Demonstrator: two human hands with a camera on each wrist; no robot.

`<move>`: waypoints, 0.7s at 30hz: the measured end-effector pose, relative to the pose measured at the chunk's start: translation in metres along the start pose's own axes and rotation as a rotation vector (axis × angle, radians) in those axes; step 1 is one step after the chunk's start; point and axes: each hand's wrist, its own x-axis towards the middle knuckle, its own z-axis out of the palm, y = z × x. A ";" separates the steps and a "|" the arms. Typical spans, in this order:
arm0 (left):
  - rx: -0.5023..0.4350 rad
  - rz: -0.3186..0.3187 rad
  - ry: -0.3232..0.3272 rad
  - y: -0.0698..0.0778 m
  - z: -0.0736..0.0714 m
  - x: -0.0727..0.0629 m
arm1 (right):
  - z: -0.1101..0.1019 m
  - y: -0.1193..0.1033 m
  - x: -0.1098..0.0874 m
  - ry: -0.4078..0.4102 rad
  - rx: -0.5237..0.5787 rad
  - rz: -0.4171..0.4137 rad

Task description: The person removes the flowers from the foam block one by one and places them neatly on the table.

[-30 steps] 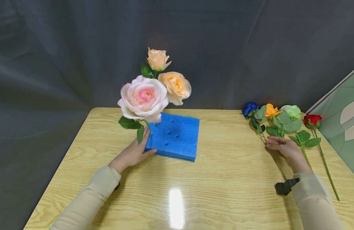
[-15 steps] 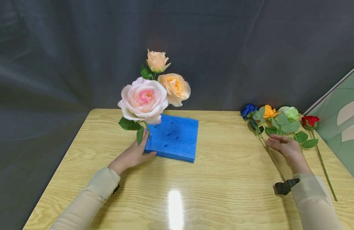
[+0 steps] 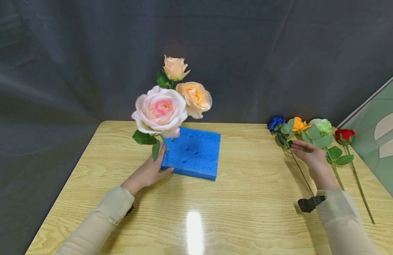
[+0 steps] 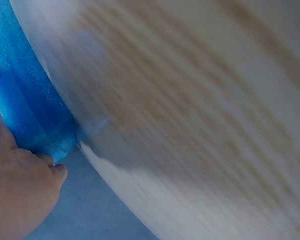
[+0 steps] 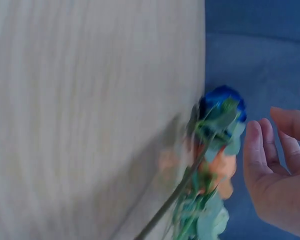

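My left hand (image 3: 147, 171) holds the left front corner of a blue foam block (image 3: 202, 152), thumb along its front side; the left wrist view shows the fingers at the block's edge (image 4: 27, 107). A large pink-white rose (image 3: 159, 109) stands in the foam near that hand, its stem upright. My right hand (image 3: 312, 159) is at the stem of a blue rose (image 3: 275, 123) in the head view. In the right wrist view, the fingers (image 5: 255, 150) are spread beside the blue rose (image 5: 222, 107), a gap between them and its stem (image 5: 170, 202).
Two peach roses (image 3: 175, 68) (image 3: 196, 98) rise behind the pink-white one. Several small holes mark the foam's top. To the right lie an orange rose (image 3: 299, 124), a pale green flower (image 3: 322, 126) and a red rose (image 3: 344, 135) on the wooden table (image 3: 247, 212). A dark curtain (image 3: 234, 53) hangs behind.
My right hand has shifted slightly left and away from me, toward the blue rose's leaves. My left hand and the foam block have stayed in place.
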 end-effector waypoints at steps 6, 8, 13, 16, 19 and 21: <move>-0.003 -0.019 -0.007 0.001 0.000 -0.001 | 0.023 -0.012 0.001 -0.024 0.004 -0.043; -0.002 -0.025 -0.010 0.002 0.001 -0.002 | 0.030 -0.017 0.001 -0.033 -0.024 -0.042; 0.001 -0.034 -0.016 0.003 0.001 -0.002 | 0.049 -0.027 0.002 -0.064 -0.047 -0.061; 0.012 -0.039 -0.019 0.004 0.000 -0.002 | 0.061 -0.031 0.003 -0.081 -0.072 -0.088; 0.023 -0.053 -0.025 0.005 0.000 -0.002 | 0.072 -0.034 0.005 -0.103 -0.096 -0.092; 0.026 -0.060 -0.028 0.005 -0.001 -0.003 | 0.079 -0.037 0.005 -0.118 -0.113 -0.084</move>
